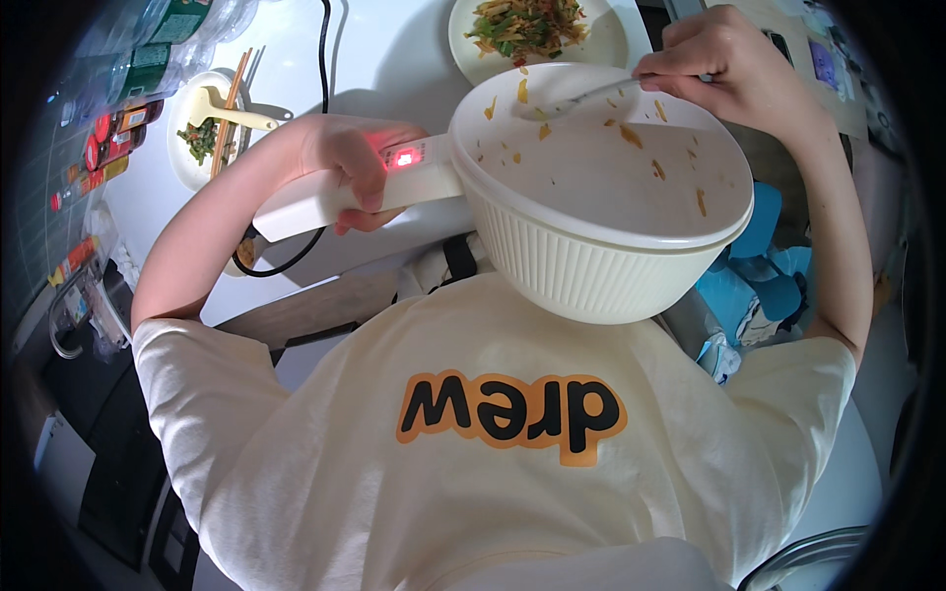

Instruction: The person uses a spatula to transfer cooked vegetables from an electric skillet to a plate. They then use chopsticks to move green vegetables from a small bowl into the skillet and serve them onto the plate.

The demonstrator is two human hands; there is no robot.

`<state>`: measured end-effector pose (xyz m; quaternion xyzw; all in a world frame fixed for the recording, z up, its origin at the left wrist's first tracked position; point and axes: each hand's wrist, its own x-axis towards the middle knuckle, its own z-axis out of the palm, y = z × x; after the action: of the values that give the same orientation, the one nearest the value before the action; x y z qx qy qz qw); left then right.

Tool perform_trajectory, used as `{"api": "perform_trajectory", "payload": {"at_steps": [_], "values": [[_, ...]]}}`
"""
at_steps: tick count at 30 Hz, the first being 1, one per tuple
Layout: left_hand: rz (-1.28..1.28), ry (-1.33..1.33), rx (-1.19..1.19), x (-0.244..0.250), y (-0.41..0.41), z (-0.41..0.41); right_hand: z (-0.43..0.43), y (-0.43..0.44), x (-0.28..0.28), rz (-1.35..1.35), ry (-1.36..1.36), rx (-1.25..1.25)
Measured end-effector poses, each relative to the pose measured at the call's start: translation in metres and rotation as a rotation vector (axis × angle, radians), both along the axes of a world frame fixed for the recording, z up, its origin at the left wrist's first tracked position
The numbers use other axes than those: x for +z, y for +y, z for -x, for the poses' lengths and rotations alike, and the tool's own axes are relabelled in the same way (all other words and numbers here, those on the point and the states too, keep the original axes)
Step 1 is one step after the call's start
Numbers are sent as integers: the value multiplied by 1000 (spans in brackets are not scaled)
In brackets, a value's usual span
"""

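My left hand [351, 166] is wrapped around the handle [299, 203] of a cream electric cooking pot [599, 266] with ribbed sides. A red-lit display [406, 156] glows on top of that handle beside my fingers. The pot is held up in front of my chest, tilted so its white inside shows. Scraps of yellow and brown food cling to the inner wall. In my right hand [728, 70], above the far right rim, is the thin handle of a metal spoon [591, 94]. Its head reaches into the pot, against or close to the inner far wall.
Beyond the pot, a plate [462, 48] of stir-fried food stands on the white table [399, 44]. Farther left, a white dish [177, 159] carries greens, chopsticks [230, 111] and a cream ladle [236, 116]. A black cord [324, 59] crosses the table. Plastic bottles [148, 66] line the left side.
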<state>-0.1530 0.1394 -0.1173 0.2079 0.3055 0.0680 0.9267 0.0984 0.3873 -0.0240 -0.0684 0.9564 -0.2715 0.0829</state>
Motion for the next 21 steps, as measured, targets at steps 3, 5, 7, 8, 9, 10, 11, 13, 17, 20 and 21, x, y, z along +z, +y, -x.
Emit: {"api": "perform_trajectory", "payload": {"at_steps": [3, 5, 7, 8, 9, 10, 11, 13, 17, 20, 21], "values": [[-14, -28, -37, -2, 6, -1, -3, 5, -2, -89, 76, -38], [-37, -42, -81, -4, 9, -1, -7, 10, 11, -119, 21, -133], [-44, 34, -69, 8, 14, -6, -8, 7, 22, -154, 24, -138], [-48, 71, -61, 11, 15, -7, -5, 1, 31, -153, -13, -125], [-52, 65, -69, 10, 15, -7, -3, -3, 36, -156, -52, -114], [-56, 57, -78, 7, 15, -8, -5, -4, 30, -45, -21, -100], [-62, 49, -89, 5, 16, -8, -7, -7, 19, 65, 10, -88], [-51, 37, -72, 5, 13, -9, -4, -7, 2, 165, 50, -22], [-62, 50, -85, 5, 15, -8, -1, -6, -11, 115, 92, 2], [10, -8, -47, -1, 7, -6, 3, 0, -5, 65, 70, -67], [-5, -23, -80, -4, 12, -4, -1, -7, 14, -3, -3, -172]]}}
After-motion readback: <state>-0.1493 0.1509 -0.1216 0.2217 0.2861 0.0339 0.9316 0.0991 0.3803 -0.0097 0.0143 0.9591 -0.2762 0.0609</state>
